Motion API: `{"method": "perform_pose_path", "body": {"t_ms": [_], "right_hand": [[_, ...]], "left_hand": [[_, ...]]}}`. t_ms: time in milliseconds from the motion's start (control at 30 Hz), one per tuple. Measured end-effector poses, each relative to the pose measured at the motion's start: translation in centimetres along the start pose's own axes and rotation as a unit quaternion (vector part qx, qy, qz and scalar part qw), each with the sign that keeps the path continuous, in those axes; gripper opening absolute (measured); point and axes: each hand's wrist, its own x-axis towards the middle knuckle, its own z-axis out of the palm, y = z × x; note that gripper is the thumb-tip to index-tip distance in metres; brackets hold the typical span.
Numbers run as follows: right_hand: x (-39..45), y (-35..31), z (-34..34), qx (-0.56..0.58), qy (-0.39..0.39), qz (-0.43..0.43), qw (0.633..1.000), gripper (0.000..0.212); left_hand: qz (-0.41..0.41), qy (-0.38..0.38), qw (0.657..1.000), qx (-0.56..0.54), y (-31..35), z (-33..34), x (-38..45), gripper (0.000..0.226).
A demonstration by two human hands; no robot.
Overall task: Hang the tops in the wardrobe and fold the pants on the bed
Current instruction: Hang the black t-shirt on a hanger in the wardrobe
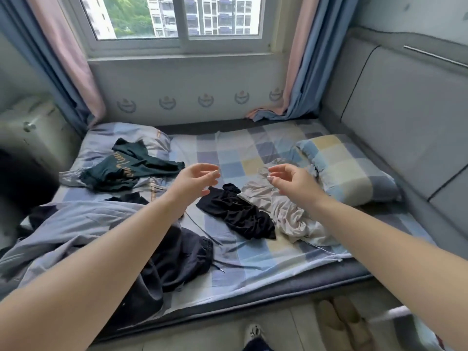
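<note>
Several garments lie loose on the checked bed (253, 153). A dark green top with gold lettering (131, 165) sits at the far left by a pillow. In the middle lies a crumpled black garment (238, 214), with a beige garment (286, 211) bunched against its right side. Dark navy pants with a drawstring (177, 259) lie near the front edge. My left hand (197, 181) hovers above the black garment, fingers loosely curved, holding nothing. Over the beige garment my right hand (291, 181) hangs the same way, palm toward the left hand. No wardrobe is in view.
A grey-blue blanket (68, 229) is heaped at the left front. A checked pillow (349, 168) lies at the right against a grey padded headboard (405, 117). Curtains and a window stand behind the bed. Slippers (339, 323) sit on the floor below the bed edge.
</note>
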Motion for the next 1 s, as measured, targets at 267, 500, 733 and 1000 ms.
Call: {"method": "perform_pose_path", "body": {"t_ms": [267,500,733,1000], "right_hand": [[11.4,8.6,1.7,-0.027,-0.044,0.086,0.995,0.021],[21.8,18.1,4.9,-0.075,-0.065,0.144,0.985,0.030],[30.7,33.1,12.0,-0.166,-0.081,0.168,0.968,0.040],[38.4,47.1,20.6,-0.243,-0.124,0.129,0.953,0.047]], "left_hand": [[-0.100,0.036,0.994,0.003,-7.3,0.5,10.0,0.006],[-0.154,0.022,0.987,0.046,-15.2,1.8,21.3,0.007],[-0.154,-0.008,0.977,0.146,-28.8,3.7,33.1,0.011],[-0.075,-0.021,0.954,0.289,-43.7,6.7,45.2,0.033]]}}
